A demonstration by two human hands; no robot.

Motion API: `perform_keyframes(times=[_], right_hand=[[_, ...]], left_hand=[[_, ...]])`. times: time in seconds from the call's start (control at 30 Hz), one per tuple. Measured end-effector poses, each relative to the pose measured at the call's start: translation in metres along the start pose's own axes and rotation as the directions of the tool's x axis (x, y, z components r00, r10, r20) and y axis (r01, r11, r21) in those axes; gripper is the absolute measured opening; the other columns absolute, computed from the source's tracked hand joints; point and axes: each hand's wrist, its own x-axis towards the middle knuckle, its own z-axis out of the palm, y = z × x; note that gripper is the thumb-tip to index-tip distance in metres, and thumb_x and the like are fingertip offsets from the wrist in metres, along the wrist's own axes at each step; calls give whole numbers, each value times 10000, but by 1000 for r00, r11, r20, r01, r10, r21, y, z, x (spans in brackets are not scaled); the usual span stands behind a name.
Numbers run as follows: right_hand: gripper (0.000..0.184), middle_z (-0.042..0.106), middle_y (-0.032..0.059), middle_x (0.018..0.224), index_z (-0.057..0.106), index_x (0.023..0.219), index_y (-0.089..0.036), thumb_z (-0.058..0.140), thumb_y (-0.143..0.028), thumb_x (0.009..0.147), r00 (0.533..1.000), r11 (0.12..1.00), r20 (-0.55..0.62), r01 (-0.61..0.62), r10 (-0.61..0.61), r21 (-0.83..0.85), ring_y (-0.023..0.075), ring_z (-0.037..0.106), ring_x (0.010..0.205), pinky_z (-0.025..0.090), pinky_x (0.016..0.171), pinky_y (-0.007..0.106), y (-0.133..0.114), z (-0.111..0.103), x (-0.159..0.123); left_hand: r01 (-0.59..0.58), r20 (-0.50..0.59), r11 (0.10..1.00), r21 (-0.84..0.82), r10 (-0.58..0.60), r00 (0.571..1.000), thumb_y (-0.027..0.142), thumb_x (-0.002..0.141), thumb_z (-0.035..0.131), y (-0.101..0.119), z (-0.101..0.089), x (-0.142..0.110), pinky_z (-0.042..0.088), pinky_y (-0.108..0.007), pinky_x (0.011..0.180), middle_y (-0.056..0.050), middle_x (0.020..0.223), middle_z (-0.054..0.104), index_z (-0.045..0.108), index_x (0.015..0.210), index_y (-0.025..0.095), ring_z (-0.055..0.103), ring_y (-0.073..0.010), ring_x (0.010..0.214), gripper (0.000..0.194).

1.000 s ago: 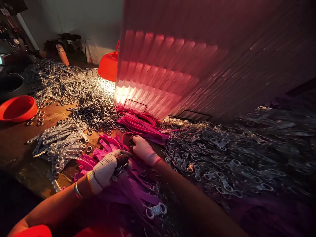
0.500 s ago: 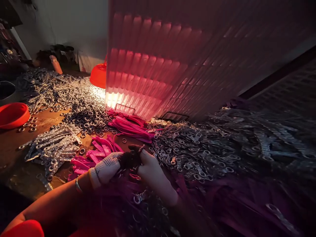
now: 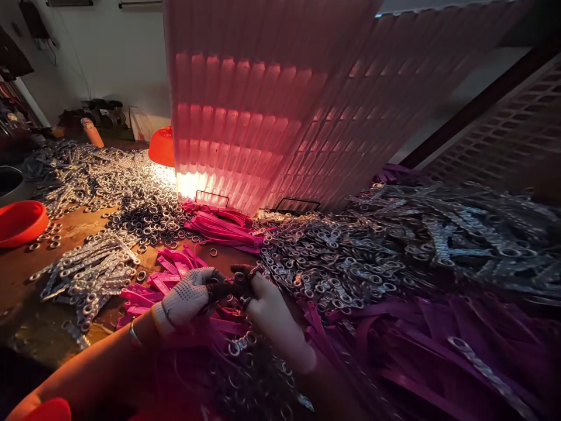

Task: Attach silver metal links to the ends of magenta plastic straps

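My left hand (image 3: 186, 295) wears a white dotted glove with darkened fingertips, and its fingers are closed. Opposite it, my right hand (image 3: 276, 318), in a white glove with dark fingertips, is pinched too. The fingertips meet above the pink straps (image 3: 173, 269); whatever lies between them is too dark and small to make out. Just below the hands lies a metal link with ringed ends (image 3: 241, 344). Beyond the fingers a single ring (image 3: 213, 252) rests on the table (image 3: 151, 254).
Twisted metal bars (image 3: 94, 266) lie left, with a heap of rings (image 3: 149, 213) behind. A red lamp (image 3: 161, 146) glows beside a tall ribbed panel (image 3: 245, 111). Metal links (image 3: 333, 251) and purple straps (image 3: 416, 345) spread rightward. A red bowl (image 3: 21, 222) stands far left.
My right hand has come back from the pink straps and met the left. Metal pieces seen in my left hand earlier are now hidden. The view has swung right.
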Motion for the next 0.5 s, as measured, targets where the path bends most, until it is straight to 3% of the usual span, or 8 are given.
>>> perform_keyframes(times=[0.1, 0.17, 0.23, 0.3, 0.4, 0.5], right_hand=[[574, 602, 150, 1173, 575, 1222, -141, 447, -29, 674, 997, 963, 15, 78, -77, -256, 254, 548, 1095, 440, 954, 414, 2, 2, -1], [497, 609, 149, 1122, 611, 1147, -138, 461, -28, 686, 990, 935, 77, 137, -118, -328, 255, 550, 1061, 446, 927, 404, 3, 0, 1], [363, 638, 121, 1029, 641, 1065, -150, 473, -65, 754, 984, 942, 115, 165, -137, -292, 236, 572, 982, 460, 884, 377, 4, -6, 6], [318, 654, 96, 1031, 632, 1108, -175, 463, -129, 843, 985, 971, 92, 159, -144, -178, 216, 583, 973, 463, 881, 360, 8, -15, 11], [389, 642, 80, 1137, 561, 1266, -215, 443, -180, 896, 984, 983, 37, 174, -173, -51, 203, 572, 1052, 442, 943, 368, 16, -25, 17], [424, 629, 89, 1156, 561, 1270, -204, 474, -157, 857, 961, 965, 113, 258, -252, -40, 205, 560, 1064, 434, 954, 369, 24, -24, 20]], left_hand=[[-34, -37, 989, 142, 39, 999, 327, 816, 595, 2, 0, 5, 328, -182, 410, 9, 580, 563, 583, 746, 146, 468, -75, 449, 194], [-35, -34, 991, 132, 40, 999, 282, 806, 576, 3, -3, 12, 331, -175, 417, 10, 579, 552, 563, 724, 150, 477, -73, 457, 155], [-7, 9, 997, 83, 6, 1000, 285, 804, 563, 4, -8, 20, 326, -175, 408, 18, 561, 533, 555, 730, 155, 459, -70, 432, 150], [62, 81, 998, 13, -63, 995, 329, 803, 583, 7, -12, 27, 310, -178, 390, 26, 553, 524, 564, 760, 157, 423, -62, 397, 178], [170, 193, 981, -90, -150, 970, 410, 762, 668, 9, -14, 36, 273, -179, 375, 30, 549, 522, 591, 785, 150, 386, -51, 376, 272], [205, 216, 974, -101, -180, 960, 424, 708, 709, 4, -10, 45, 268, -189, 376, 27, 502, 504, 591, 726, 143, 391, -59, 373, 305]])
